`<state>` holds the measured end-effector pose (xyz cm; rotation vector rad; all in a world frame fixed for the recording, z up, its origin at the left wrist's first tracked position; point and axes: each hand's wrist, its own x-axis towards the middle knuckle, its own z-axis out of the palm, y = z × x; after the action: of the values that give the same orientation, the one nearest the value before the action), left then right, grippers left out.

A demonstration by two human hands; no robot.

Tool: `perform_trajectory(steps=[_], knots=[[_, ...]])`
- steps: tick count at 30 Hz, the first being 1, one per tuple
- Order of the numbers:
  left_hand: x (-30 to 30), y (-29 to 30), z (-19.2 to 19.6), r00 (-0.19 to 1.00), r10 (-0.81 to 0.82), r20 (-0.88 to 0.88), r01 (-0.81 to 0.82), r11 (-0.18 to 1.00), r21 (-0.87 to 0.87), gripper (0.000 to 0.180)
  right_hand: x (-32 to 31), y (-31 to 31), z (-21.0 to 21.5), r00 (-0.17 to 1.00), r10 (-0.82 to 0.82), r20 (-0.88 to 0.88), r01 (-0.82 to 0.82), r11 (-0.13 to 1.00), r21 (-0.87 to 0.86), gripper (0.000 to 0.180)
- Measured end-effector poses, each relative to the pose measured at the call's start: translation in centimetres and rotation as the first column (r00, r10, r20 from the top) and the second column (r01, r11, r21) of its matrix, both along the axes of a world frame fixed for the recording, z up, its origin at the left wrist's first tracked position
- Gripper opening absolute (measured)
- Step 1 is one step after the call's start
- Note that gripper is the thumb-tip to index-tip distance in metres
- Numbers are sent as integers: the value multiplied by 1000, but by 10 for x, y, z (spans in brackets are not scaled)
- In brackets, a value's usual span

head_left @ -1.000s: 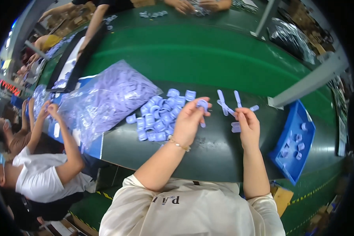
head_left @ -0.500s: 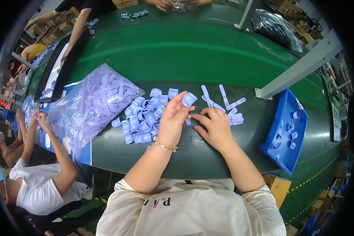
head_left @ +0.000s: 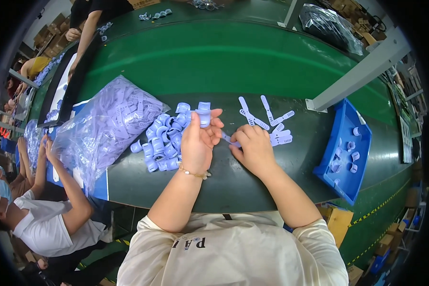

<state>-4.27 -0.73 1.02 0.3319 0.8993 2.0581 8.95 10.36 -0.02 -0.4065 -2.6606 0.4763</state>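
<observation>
My left hand [head_left: 196, 145] is turned palm up and grips a curved lavender plastic piece [head_left: 204, 118] between thumb and fingers. My right hand [head_left: 254, 148] pinches one end of a flat lavender slotted strap [head_left: 227, 137], which points toward my left hand. The strap and the curved piece are apart. Beside my left hand lies a pile of similar curved pieces [head_left: 158, 142]. Several loose slotted straps [head_left: 266, 109] are spread on the dark worktable beyond my right hand.
A clear bag [head_left: 121, 112] full of lavender straps lies left of the pile. At the right stands a blue bin [head_left: 346, 178] with several small lavender parts, near a grey metal post [head_left: 362, 74]. Beyond runs a green conveyor belt [head_left: 214, 62]. Co-workers sit at the left.
My left hand has turned, and the curved piece has shifted from the fingertips to between thumb and fingers. The strap in my right hand now shows more. The co-worker's hands at the top have left view.
</observation>
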Motion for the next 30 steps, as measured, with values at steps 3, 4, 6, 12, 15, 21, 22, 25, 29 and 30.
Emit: perform_trajectory(steps=[3, 4, 6, 12, 15, 21, 22, 25, 29, 30], knots=[[-4, -1, -5, 1000, 9, 13, -9, 1000, 2, 50, 3, 8, -7, 1000, -15, 23, 15, 1000, -9, 22], [-4, -1, -5, 1000, 7, 5, -7, 1000, -6, 49, 5, 10, -6, 1000, -19, -9, 18, 999, -32, 23], [0, -1, 2, 1000, 29, 2, -28, 999, -22, 47, 9, 14, -4, 999, -22, -40, 20, 998, -56, 25], [-2, 1, 1, 993, 27, 116, -18, 996, -83, 42, 15, 20, 2, 975, -197, -106, -15, 416, -909, 27], [-4, 2, -1, 985, 1, 171, 11, 998, -66, 41, 15, 23, 12, 931, -344, -127, -137, -8, -990, 29], [6, 6, 2, 970, -92, 227, 123, 985, -123, 41, 14, 20, 4, 926, -330, -183, -200, -18, -980, 30], [8, 7, 3, 962, -119, 244, 153, 980, -125, 41, 14, 18, 3, 945, -297, -140, -107, 124, -986, 29], [8, 7, -3, 963, -143, 229, 171, 980, -107, 41, 13, 10, 0, 972, -133, -194, -32, 742, -669, 29], [15, 11, -3, 962, -108, 249, 143, 982, -127, 41, 7, 3, -6, 951, -146, -274, -84, 730, -679, 30], [17, 11, -3, 963, -104, 250, 139, 983, -123, 41, 8, 3, -5, 950, -147, -274, -82, 730, -678, 30]])
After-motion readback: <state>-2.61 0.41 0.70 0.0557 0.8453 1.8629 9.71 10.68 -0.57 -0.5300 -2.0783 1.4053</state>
